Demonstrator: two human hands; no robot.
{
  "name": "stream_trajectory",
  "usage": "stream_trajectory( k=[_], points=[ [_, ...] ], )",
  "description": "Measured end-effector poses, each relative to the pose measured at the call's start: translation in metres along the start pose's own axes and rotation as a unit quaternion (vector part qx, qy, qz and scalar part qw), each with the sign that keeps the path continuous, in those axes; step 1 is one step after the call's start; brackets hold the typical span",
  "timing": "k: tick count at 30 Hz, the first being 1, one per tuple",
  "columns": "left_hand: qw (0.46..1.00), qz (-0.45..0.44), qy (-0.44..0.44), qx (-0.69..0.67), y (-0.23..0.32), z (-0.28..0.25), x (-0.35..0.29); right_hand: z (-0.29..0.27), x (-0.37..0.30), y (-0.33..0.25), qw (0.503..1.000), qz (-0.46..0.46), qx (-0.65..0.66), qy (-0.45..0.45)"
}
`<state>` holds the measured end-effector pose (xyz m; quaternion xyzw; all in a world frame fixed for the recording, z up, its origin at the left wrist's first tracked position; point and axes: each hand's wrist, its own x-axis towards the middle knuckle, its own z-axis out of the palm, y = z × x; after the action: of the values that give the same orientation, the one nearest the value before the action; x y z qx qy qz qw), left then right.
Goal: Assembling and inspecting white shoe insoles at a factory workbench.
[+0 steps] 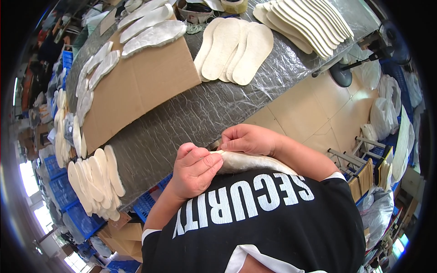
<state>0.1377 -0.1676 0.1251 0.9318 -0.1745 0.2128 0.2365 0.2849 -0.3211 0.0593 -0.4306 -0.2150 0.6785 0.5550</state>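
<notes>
Close against my chest I hold a cream, fluffy insole [250,162], its long body stretching right beneath my right forearm. The fingers of my left hand [195,169] are closed on its left end. Pinched at the same end is my right hand [248,139], its thumb and forefinger meeting near my left fingertips. What lies right between the fingertips is too small to make out. Beyond my hands, flat cream insoles [236,50] overlap on the table, and white fluffy insoles [154,37] lie in a row on a brown cardboard sheet [141,84].
Dark plastic film covers the table [182,116]. A thick fan of insoles [309,22] lies at its far right, another pile [95,182] at its left end. Far back stands a tub [195,12]. A metal-framed rack [359,164] and plastic bags [387,107] are at right; blue crates [82,218] at left.
</notes>
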Motion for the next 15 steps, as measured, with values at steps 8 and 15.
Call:
stream_trajectory(
  k=[8, 15],
  points=[
    [0.999, -0.020, 0.022, -0.045, 0.000, 0.009, 0.005, -0.015, 0.014, -0.028, 0.984, 0.104, -0.115, -0.086],
    [0.986, -0.079, 0.024, -0.142, -0.004, 0.013, 0.000, -0.005, 0.015, -0.026, 0.975, 0.099, -0.196, -0.044]
  ],
)
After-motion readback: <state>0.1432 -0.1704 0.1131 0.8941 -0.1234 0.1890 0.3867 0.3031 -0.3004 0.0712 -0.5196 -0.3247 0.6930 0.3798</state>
